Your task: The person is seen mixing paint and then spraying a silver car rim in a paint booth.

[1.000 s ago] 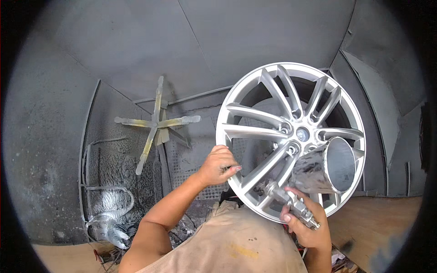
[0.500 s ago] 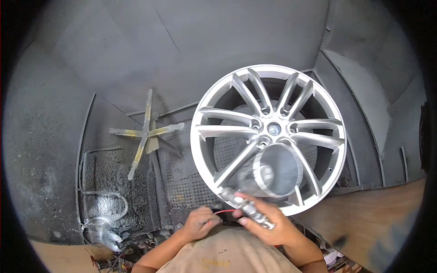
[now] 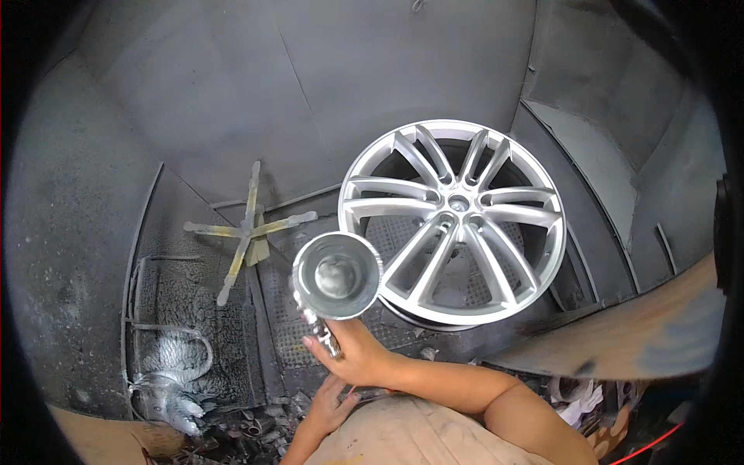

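Observation:
My right hand (image 3: 353, 349) is closed round the metal body of a spray gun (image 3: 332, 341). The gun's round paint cup (image 3: 341, 275) faces up, with greyish liquid inside. Below it, close to my shirt, my left hand (image 3: 329, 404) is closed on a thin red hose (image 3: 351, 390); only a short bit of the hose shows there. To the right of the gun, beyond my right forearm, a silver alloy wheel rim (image 3: 440, 205) with paired spokes lies face up. The cup overlaps the rim's left edge in the picture.
A cross-shaped stand (image 3: 248, 231) with taped arms stands on the left. Grey booth walls (image 3: 201, 101) rise around. At lower left is a silver-coated bent pipe (image 3: 208, 349). A wooden board (image 3: 620, 333) lies at right, and scraps litter the floor nearest me.
My right hand has swung the spray gun left, off the front of the rim, and the cup now shows its open top. My left hand has dropped lower. The view has shifted slightly.

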`<state>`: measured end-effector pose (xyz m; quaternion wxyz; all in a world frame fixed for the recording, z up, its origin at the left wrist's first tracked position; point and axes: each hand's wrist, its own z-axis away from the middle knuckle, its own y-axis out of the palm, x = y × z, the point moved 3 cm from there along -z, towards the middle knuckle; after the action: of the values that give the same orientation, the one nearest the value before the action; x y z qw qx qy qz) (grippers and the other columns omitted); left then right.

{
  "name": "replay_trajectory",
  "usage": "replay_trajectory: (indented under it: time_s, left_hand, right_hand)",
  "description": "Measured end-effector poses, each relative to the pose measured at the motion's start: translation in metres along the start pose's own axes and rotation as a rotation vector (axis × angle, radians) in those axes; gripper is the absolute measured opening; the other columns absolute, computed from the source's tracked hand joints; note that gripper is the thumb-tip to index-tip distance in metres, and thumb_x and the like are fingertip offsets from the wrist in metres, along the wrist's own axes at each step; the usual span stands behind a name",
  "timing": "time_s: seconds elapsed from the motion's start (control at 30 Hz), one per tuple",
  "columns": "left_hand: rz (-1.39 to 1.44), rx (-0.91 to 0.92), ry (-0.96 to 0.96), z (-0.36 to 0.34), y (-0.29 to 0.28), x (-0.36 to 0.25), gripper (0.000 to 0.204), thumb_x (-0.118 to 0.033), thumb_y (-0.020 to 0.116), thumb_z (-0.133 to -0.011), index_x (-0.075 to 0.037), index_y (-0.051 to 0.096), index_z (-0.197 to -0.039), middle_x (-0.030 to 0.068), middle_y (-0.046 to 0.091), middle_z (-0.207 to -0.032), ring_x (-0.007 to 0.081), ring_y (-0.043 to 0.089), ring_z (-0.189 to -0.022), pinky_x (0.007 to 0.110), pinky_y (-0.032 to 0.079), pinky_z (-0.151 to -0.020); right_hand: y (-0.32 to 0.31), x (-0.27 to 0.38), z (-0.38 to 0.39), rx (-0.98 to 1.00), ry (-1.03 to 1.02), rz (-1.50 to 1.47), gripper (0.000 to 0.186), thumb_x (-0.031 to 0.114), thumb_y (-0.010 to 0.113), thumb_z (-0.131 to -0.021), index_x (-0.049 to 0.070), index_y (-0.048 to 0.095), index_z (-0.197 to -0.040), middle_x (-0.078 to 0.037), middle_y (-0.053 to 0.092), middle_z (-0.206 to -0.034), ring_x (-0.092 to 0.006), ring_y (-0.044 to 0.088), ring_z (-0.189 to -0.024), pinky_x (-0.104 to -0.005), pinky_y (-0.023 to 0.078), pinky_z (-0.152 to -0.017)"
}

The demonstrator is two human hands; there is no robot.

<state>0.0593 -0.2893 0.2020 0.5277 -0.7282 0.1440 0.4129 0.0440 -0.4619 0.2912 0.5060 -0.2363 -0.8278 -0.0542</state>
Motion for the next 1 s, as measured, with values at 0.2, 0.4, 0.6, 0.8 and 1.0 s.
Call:
replay_trajectory:
  time_s: [0.2, 0.4, 0.6, 0.8, 1.0]
  left_hand:
    - [0.252, -0.051, -0.361, 0.094, -0.011, 0.050, 0.033, -0.015, 0.061, -0.090, 0.003, 0.058, -0.118, 0.0207, 0.067, -0.104, 0.0351, 0.067, -0.098, 0.039, 0.050, -0.089]
    - [0.383, -0.152, -0.283, 0.209, 0.013, 0.130, 0.033, -0.012, 0.058, -0.093, 0.006, 0.061, -0.120, 0.0172, 0.068, -0.102, 0.0257, 0.065, -0.096, 0.035, 0.049, -0.092]
    - [0.225, 0.098, -0.395, 0.222, 0.013, 0.106, 0.028, -0.015, 0.060, -0.092, 0.002, 0.065, -0.113, 0.0197, 0.069, -0.097, 0.0278, 0.066, -0.090, 0.037, 0.050, -0.083]
    - [-0.058, 0.233, -0.146, 0.201, 0.065, 0.106, 0.020, -0.016, 0.060, -0.090, 0.002, 0.063, -0.100, 0.0273, 0.065, -0.086, 0.0486, 0.062, -0.081, 0.051, 0.048, -0.071]
    - [-0.219, 0.105, -0.359, 0.271, 0.058, 0.140, 0.024, -0.017, 0.058, -0.094, 0.003, 0.061, -0.107, 0.0292, 0.066, -0.092, 0.0487, 0.062, -0.085, 0.050, 0.048, -0.075]
  right_hand:
    - [0.066, 0.002, 0.029, -0.218, 0.224, -0.238, 0.090, 0.010, 0.063, -0.095, 0.008, 0.000, -0.160, -0.011, 0.050, -0.124, -0.0221, 0.053, -0.119, -0.0376, 0.044, -0.101]
    - [0.097, -0.029, 0.146, -0.430, 0.402, -0.263, 0.090, 0.007, 0.062, -0.095, 0.007, 0.000, -0.159, -0.012, 0.052, -0.128, -0.0202, 0.053, -0.119, -0.0344, 0.044, -0.102]
    - [0.112, -0.059, 0.270, -0.860, 1.001, -0.613, 0.057, 0.003, 0.063, -0.093, 0.026, 0.034, -0.137, -0.001, 0.051, -0.123, -0.0220, 0.063, -0.105, -0.0448, 0.051, -0.070]
    - [0.064, -0.102, 0.360, -1.227, 1.055, -0.604, 0.052, -0.005, 0.058, -0.089, 0.021, 0.037, -0.129, -0.004, 0.052, -0.110, -0.0238, 0.064, -0.092, -0.0436, 0.050, -0.059]
    - [-0.039, -0.102, 0.474, -1.421, 0.996, 0.238, 0.079, -0.007, 0.060, -0.079, 0.009, 0.032, -0.151, -0.015, 0.060, -0.123, -0.0257, 0.059, -0.106, -0.0352, 0.047, -0.096]
